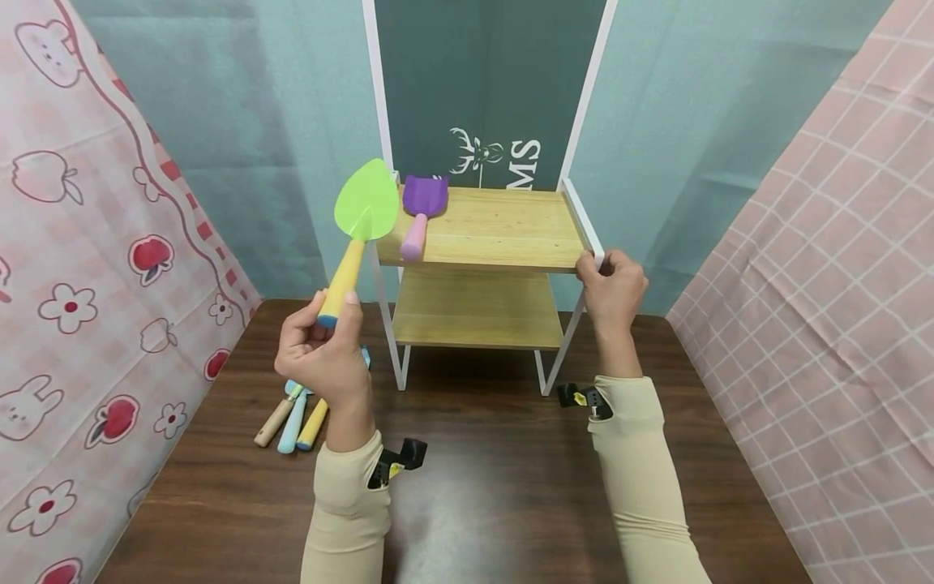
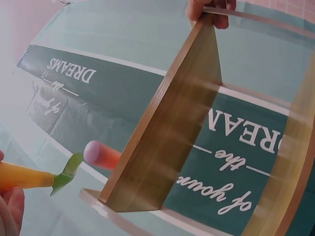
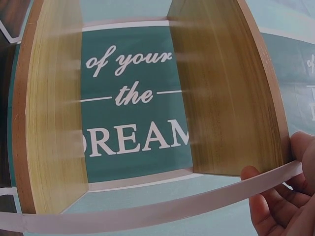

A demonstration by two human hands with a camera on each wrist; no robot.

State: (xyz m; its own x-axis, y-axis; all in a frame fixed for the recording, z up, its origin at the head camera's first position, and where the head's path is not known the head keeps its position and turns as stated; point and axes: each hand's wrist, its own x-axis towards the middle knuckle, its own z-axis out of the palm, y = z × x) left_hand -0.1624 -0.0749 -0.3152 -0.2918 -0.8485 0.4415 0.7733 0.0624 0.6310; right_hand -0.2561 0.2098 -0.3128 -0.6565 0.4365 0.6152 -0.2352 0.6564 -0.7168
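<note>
My left hand (image 1: 324,349) grips the yellow handle of a toy shovel (image 1: 367,203) with a pointed light-green blade, raised in front of the shelf's left end. In the left wrist view the same shovel (image 2: 27,176) shows its blade edge-on, apart from the shelf. My right hand (image 1: 614,290) holds the front right corner of the two-tier wooden shelf (image 1: 503,227), thumb and fingers around its white frame (image 3: 162,209). On the top tier's left side lies a toy shovel with a purple blade and pink handle (image 1: 414,237).
Several toy garden tools lie on the dark wooden table (image 1: 474,487) at the left, partly behind my left forearm: a tan handle (image 1: 274,423), a light-blue handle (image 1: 292,423) and a yellow handle (image 1: 312,426). A green printed cloth (image 1: 489,81) hangs behind the shelf; patterned curtains flank both sides.
</note>
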